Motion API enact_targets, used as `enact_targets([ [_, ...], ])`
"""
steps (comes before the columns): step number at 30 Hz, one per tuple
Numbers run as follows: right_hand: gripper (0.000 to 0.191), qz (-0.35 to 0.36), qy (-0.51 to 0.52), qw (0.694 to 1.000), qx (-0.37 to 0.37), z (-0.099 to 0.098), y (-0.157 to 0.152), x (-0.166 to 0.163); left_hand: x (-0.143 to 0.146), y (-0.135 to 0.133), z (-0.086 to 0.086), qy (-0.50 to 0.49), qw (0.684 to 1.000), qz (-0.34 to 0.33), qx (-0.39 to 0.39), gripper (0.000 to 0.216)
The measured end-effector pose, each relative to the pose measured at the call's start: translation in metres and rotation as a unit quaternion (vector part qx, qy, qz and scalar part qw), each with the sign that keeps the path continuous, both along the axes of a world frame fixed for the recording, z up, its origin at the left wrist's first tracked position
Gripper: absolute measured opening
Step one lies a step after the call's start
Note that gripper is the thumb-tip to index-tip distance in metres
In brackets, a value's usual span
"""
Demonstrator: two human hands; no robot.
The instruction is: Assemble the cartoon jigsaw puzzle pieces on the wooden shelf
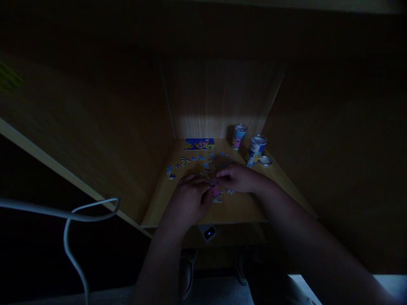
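Note:
Between my hands lies a small, partly joined section of jigsaw puzzle (217, 192), pink with a green lower edge. My left hand (190, 197) is closed at its left side, with thumb and fingertips against the upper left edge. From the right, my right hand (237, 178) pinches at the upper edge of the section, where a puzzle piece sits mostly hidden by the fingertips. Loose puzzle pieces (184, 161) are scattered beyond both hands. A picture card (199, 144) with cartoon figures on blue lies flat at the back. The light is dim, so fine detail is hard to see.
Two printed cans stand at the back right: a farther can (238, 137) and a nearer can (255, 150), with a round lid (265, 160) beside it. Wooden panels enclose the shelf (241, 212) on both sides. A white cable (68, 237) hangs at left; a small device (209, 233) is below the front edge.

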State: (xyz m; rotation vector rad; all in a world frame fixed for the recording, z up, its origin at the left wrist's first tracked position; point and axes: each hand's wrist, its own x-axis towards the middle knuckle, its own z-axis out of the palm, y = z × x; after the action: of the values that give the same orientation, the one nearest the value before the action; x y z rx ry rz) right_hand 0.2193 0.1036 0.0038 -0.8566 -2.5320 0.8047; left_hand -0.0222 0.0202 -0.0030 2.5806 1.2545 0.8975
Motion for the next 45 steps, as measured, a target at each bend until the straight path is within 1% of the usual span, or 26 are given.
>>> enact_targets([
  [2, 0.037, -0.025, 0.008, 1.000, 0.015, 0.001, 0.000, 0.000, 0.000, 0.000, 0.001, -0.002, 1.000, -0.001, 0.000, 0.011],
  [6, 0.044, -0.113, 0.026, 0.992, 0.058, 0.000, 0.005, 0.001, 0.001, 0.000, -0.001, -0.013, 1.000, 0.009, 0.008, 0.009],
  [8, 0.042, -0.129, 0.023, 0.989, 0.068, -0.001, 0.008, 0.002, 0.001, 0.000, -0.001, -0.012, 1.000, 0.016, 0.012, 0.010],
  [11, 0.038, -0.119, 0.009, 0.990, 0.068, -0.004, 0.010, 0.005, 0.002, -0.001, -0.002, 0.005, 1.000, 0.021, 0.013, 0.010],
  [17, 0.045, -0.084, -0.007, 0.995, 0.050, -0.006, 0.009, 0.003, 0.001, -0.001, -0.003, 0.013, 0.999, 0.032, 0.004, 0.014],
  [22, 0.039, -0.059, -0.004, 0.998, 0.036, -0.008, 0.008, 0.002, 0.001, -0.001, -0.003, 0.020, 0.999, 0.038, -0.006, 0.016],
  [25, 0.041, -0.052, 0.000, 0.998, 0.034, -0.008, 0.007, 0.003, 0.002, -0.001, -0.003, 0.026, 0.999, 0.043, -0.008, 0.016],
  [29, 0.047, -0.072, 0.018, 0.996, 0.050, -0.005, 0.007, 0.004, 0.002, -0.001, -0.003, 0.030, 0.999, 0.045, -0.008, 0.015],
  [34, 0.049, -0.134, 0.071, 0.984, 0.098, 0.001, 0.006, 0.004, 0.001, -0.001, -0.002, 0.015, 0.999, 0.034, 0.002, 0.024],
  [37, 0.052, -0.189, 0.117, 0.964, 0.146, 0.006, 0.004, 0.005, 0.001, -0.001, -0.001, 0.005, 1.000, 0.012, -0.004, 0.017],
  [39, 0.053, -0.248, 0.161, 0.936, 0.193, 0.012, -0.001, 0.007, 0.000, 0.000, -0.002, 0.000, 1.000, -0.016, -0.008, 0.012],
  [41, 0.054, -0.310, 0.207, 0.896, 0.243, 0.022, -0.010, 0.012, 0.000, 0.001, -0.003, 0.000, 0.999, -0.038, -0.009, 0.010],
  [43, 0.053, -0.357, 0.241, 0.855, 0.288, 0.032, -0.027, 0.020, -0.001, 0.002, -0.004, 0.001, 0.999, -0.041, -0.006, 0.008],
  [44, 0.051, -0.383, 0.258, 0.825, 0.327, 0.036, -0.039, 0.024, -0.001, 0.002, -0.005, 0.001, 0.999, -0.039, -0.002, 0.007],
  [45, 0.049, -0.402, 0.259, 0.802, 0.357, 0.038, -0.051, 0.029, -0.002, 0.003, -0.005, -0.001, 0.999, -0.037, 0.002, 0.006],
])
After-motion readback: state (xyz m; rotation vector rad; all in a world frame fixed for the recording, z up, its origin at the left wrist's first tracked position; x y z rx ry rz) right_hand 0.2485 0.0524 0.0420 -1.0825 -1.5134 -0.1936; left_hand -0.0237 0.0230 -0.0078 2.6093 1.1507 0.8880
